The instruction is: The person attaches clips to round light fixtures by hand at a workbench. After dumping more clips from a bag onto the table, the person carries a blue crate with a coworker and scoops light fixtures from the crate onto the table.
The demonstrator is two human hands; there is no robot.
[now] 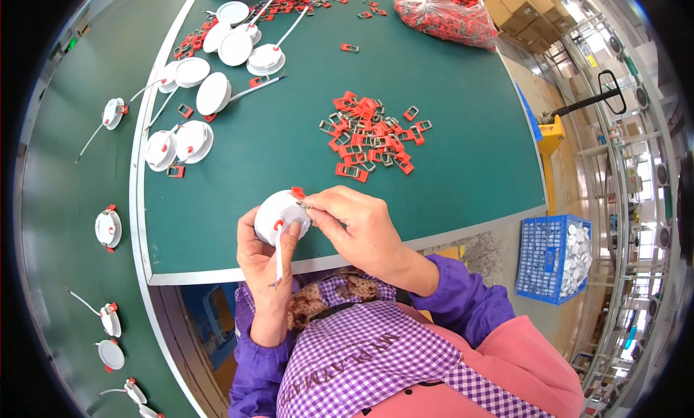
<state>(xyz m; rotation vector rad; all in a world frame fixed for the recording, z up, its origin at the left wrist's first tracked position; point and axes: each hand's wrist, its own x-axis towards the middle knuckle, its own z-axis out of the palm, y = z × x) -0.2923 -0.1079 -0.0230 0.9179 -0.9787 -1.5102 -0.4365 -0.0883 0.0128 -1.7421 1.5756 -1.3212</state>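
Clasped in the left hand (264, 260), a round white fixture (272, 207) sits low in the middle of the frame, its smooth disc tipped on edge and its back turned partly toward the camera. Fingers curl behind the rim while the thumb presses across the back, beside a white cable (279, 256) that leaves a small red grommet (278, 224) and hangs toward the wrist. Thumb and forefinger of the right hand (361, 224) are closed in a pinch on the metal part of a red clip (297, 192) at the fixture's upper right rim; whether the clip is seated there cannot be told.

The left forearm rises almost upright from the bottom of the frame; the right one slants in from the lower right, wrist arched and knuckles uppermost. Both wear bunched purple sleeves (463, 291).

Right of centre, on a matt green tabletop (477, 158) with a pale, straight edging, lies a loose heap of clips (369, 138), red pieces with shiny, looped metal ends. At the upper right, a crinkled clear bag (442, 17) bulges with more red pieces. White discs (213, 93) with trailing cables cluster at the upper left. A latticed blue crate (533, 263), at the right, holds small white pieces (577, 250).
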